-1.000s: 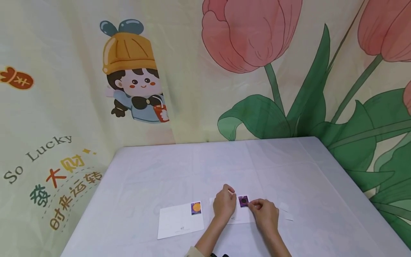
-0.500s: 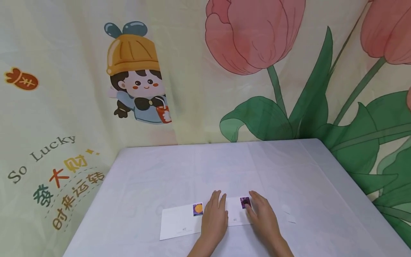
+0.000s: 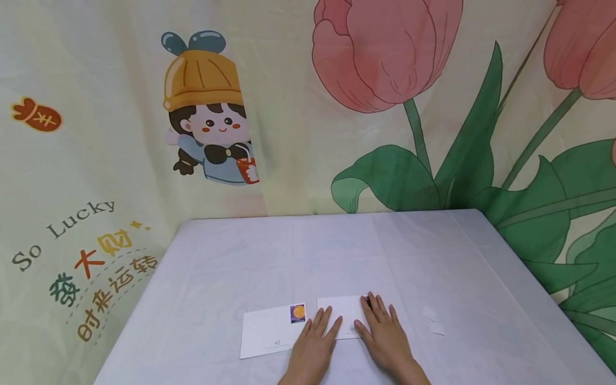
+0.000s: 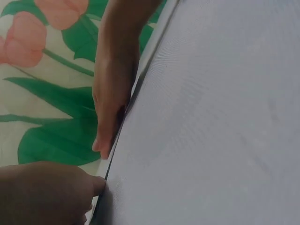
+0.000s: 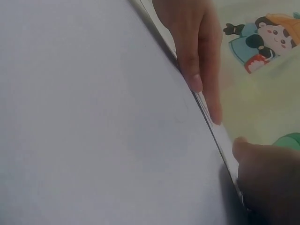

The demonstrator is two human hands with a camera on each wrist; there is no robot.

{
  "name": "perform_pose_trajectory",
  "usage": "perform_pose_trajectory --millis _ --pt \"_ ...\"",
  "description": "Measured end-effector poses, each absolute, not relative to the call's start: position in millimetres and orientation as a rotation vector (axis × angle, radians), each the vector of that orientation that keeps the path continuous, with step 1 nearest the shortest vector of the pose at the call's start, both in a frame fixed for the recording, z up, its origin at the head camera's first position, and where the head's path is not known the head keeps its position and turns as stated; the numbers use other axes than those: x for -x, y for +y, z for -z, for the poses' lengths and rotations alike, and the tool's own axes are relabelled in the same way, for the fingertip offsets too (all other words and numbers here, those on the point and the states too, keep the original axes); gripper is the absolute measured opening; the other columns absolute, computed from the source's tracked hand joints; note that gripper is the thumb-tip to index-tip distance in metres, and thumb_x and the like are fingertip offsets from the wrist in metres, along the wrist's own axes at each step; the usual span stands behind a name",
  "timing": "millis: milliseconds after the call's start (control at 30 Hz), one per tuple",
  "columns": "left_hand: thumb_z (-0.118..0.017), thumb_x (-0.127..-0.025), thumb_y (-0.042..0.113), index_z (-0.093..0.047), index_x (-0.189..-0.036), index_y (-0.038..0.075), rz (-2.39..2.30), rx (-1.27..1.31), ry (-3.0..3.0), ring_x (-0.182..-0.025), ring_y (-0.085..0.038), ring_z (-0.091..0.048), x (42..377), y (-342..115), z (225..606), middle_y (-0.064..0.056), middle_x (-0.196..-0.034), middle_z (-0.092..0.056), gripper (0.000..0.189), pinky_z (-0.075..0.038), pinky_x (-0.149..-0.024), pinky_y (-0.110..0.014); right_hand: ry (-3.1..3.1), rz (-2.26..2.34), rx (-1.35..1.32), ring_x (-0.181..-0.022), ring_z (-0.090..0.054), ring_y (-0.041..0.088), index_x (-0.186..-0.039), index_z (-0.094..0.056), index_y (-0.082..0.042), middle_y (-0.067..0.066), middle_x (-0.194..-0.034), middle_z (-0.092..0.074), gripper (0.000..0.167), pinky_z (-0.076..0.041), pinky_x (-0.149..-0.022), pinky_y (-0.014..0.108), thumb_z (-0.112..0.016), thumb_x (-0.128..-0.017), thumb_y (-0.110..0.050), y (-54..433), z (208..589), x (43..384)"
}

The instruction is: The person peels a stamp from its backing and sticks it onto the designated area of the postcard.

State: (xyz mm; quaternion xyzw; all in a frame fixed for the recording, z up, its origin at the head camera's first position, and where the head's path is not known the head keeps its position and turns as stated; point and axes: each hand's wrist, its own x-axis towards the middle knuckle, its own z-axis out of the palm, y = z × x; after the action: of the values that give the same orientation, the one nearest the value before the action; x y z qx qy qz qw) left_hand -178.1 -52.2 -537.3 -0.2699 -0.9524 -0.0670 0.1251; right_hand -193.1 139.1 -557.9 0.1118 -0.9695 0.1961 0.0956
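Note:
Two white postcards lie side by side on the table. The left postcard (image 3: 264, 334) bears an orange-and-purple stamp (image 3: 298, 313) at its upper right corner. My left hand (image 3: 310, 347) is spread flat, its fingertips on the near left part of the right postcard (image 3: 339, 307), its wrist side near the left postcard. Over the right end of that card lies my right hand (image 3: 387, 334), with fingers extended and pressing on a dark purple stamp (image 3: 367, 300), mostly hidden beneath them. Both hands show edge-on in the wrist views, the left hand (image 4: 51, 192) low in its own view.
Small pale scraps of paper (image 3: 434, 323) lie on the white-covered table (image 3: 231, 256) to the right of my right hand. A printed fabric backdrop (image 3: 284, 107) with tulips and a cartoon figure hangs behind the table's far edge.
My right hand has gone from pinching the dark stamp's edge to lying flat over it. The left hand has uncurled, spread its fingers and drawn back toward me.

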Motion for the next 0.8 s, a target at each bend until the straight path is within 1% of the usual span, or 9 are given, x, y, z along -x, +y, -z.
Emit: perform_pose_trajectory --millis 100,200,400,533,667,800 --pt "-0.058 -0.090 0.025 -0.055 -0.129 0.016 0.247 0.778 -2.818 -0.126 -0.029 -0.040 177.9 -53.5 539.0 -0.013 -0.138 -0.044 0.041 -0.036 -0.098 -0.044 -2.881 -0.545 -0.297 -0.134 -0.025 0.031 -0.140 -0.039 -0.007 0.014 -0.146 -0.031 0.058 -0.017 -0.105 0.053 -0.042 -0.095 -0.045 137.4 559.0 193.6" --pt "-0.055 -0.091 0.024 -0.054 -0.130 0.015 0.270 0.783 -2.840 -0.127 -0.029 -0.040 178.1 -54.1 538.4 -0.013 -0.139 -0.043 0.040 -0.035 -0.099 -0.044 -2.896 -0.519 -0.257 -0.135 -0.025 0.030 -0.140 -0.039 -0.009 0.012 -0.146 -0.032 0.059 -0.016 -0.105 0.054 -0.042 -0.095 -0.047 135.7 559.7 194.1" --pt "-0.056 -0.090 0.025 -0.054 -0.129 0.014 0.282 0.794 -2.831 -0.126 -0.029 -0.040 180.1 -56.4 538.1 -0.013 -0.139 -0.043 0.040 -0.035 -0.099 -0.045 -2.927 -0.478 -0.199 -0.135 -0.023 0.030 -0.141 -0.038 -0.012 0.010 -0.147 -0.031 0.063 -0.012 -0.105 0.057 -0.042 -0.093 -0.052 130.8 556.4 195.9" --pt "-0.057 -0.089 0.026 -0.054 -0.129 0.015 0.277 0.801 -2.819 -0.126 -0.029 -0.041 181.8 -57.6 541.7 -0.013 -0.139 -0.043 0.041 -0.036 -0.097 -0.046 -2.943 -0.511 -0.162 -0.134 -0.025 0.030 -0.139 -0.042 -0.013 0.008 -0.146 -0.033 0.059 -0.013 -0.103 0.059 -0.043 -0.093 -0.051 129.2 550.4 197.2" --pt "-0.058 -0.089 0.026 -0.054 -0.130 0.015 0.284 0.830 -2.807 -0.126 -0.029 -0.040 181.8 -56.5 546.0 -0.013 -0.139 -0.043 0.043 -0.036 -0.097 -0.046 -2.959 -0.556 -0.107 -0.132 -0.030 0.031 -0.134 -0.049 -0.013 0.008 -0.143 -0.039 0.054 -0.015 -0.101 0.063 -0.046 -0.093 -0.047 130.7 544.5 198.5" --pt "-0.058 -0.088 0.025 -0.054 -0.129 0.015 0.280 0.818 -2.785 -0.126 -0.028 -0.041 181.9 -57.6 548.1 -0.012 -0.138 -0.043 0.043 -0.036 -0.098 -0.045 -2.931 -0.627 -0.120 -0.128 -0.035 0.033 -0.129 -0.055 -0.012 0.010 -0.139 -0.044 0.048 -0.019 -0.098 0.063 -0.055 -0.090 -0.041 134.7 543.0 204.5"
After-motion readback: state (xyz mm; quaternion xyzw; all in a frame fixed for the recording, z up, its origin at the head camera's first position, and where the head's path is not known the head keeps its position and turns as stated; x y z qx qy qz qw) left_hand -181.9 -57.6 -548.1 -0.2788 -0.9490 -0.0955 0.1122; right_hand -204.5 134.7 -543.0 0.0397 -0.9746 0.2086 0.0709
